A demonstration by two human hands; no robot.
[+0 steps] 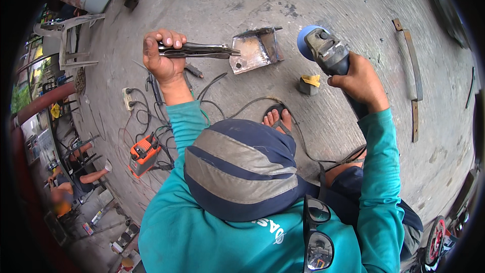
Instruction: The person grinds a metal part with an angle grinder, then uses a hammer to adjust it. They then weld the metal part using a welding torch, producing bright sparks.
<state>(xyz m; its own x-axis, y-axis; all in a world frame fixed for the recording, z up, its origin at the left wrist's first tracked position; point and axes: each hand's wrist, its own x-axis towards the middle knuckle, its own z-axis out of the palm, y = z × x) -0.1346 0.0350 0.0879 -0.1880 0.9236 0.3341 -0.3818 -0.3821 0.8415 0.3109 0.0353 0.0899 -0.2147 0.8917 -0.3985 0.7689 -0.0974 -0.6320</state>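
Note:
My left hand (164, 59) is closed around the handles of locking pliers (204, 50). The pliers' jaws meet the near left edge of a welded metal bracket (252, 54), a bent box-like piece with a hole in one corner. An angle grinder (331, 56) with a blue disc is gripped in my right hand (365, 81). Its disc is apart from the bracket, to the right of it; whether it spins cannot be told. On the floor below the grinder stands a small dark block (309, 87) with a yellow piece on top.
An orange welding machine (145, 154) sits at left amid tangled cables, near a socket box (128, 99). The grinder's cord (303, 141) crosses the floor by my foot (278, 120). A long flat metal bar (411, 65) lies at right. A plastic chair (65, 38) and another person (83, 172) are far left.

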